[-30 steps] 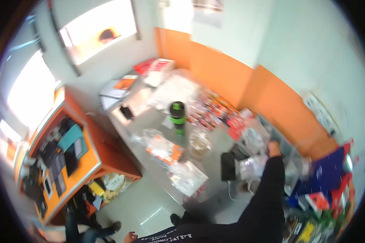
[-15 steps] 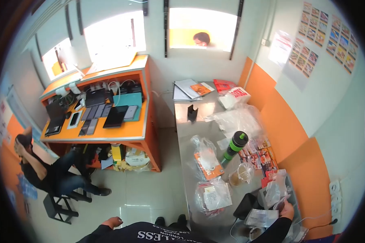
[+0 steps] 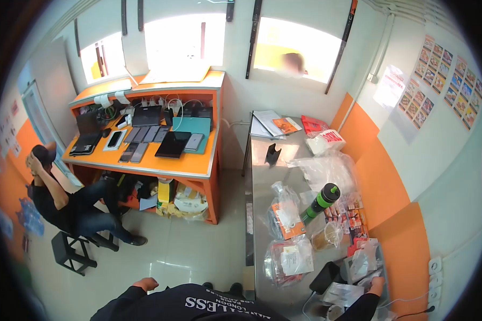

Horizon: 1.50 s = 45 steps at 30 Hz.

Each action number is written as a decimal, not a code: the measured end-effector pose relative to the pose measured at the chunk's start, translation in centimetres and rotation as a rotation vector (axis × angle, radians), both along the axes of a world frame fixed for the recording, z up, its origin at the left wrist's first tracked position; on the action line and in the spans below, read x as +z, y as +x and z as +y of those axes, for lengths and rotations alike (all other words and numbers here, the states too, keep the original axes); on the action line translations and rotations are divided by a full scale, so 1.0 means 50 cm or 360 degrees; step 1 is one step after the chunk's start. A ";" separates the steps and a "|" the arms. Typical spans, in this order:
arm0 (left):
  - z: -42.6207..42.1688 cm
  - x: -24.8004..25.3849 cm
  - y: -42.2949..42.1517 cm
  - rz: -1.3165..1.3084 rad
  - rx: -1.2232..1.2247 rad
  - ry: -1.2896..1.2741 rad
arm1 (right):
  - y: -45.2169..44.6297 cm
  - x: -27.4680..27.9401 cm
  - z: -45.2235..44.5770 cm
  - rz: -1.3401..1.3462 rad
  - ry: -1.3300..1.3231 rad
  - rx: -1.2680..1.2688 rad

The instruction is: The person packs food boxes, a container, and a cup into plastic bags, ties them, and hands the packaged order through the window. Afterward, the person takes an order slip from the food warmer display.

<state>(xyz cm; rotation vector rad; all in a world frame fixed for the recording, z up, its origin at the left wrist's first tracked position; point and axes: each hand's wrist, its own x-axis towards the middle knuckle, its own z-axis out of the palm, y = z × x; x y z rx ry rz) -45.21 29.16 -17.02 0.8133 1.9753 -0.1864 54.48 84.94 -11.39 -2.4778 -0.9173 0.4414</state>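
Holds the left hand low above the floor, with fingers loosely curled, too small to tell how far open or whether gripping anything. Farther right, over the metal table, beyond an orange packet in clear wrapping and a black case, reaches to a clear plastic bag with the right hand, at the grey bin; cannot tell how far open or whether holding the bag.

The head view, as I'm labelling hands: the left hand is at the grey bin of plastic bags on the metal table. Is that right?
Wrong hand: the head view shows the right hand at the grey bin of plastic bags on the metal table; the left hand is away from it.
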 end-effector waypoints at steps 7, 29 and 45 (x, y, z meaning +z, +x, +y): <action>-0.045 -0.006 -0.002 -0.0009 -0.0051 -0.0020 | -0.118 0.154 -0.059 0.0574 0.0126 -0.0312; -0.097 0.044 0.025 -0.0085 0.0314 -0.0040 | -0.192 0.153 -0.105 0.0194 -0.0177 0.0158; -0.089 0.009 0.019 -0.0090 0.0241 -0.0004 | 0.010 0.090 -0.031 -0.0773 -0.0475 0.0539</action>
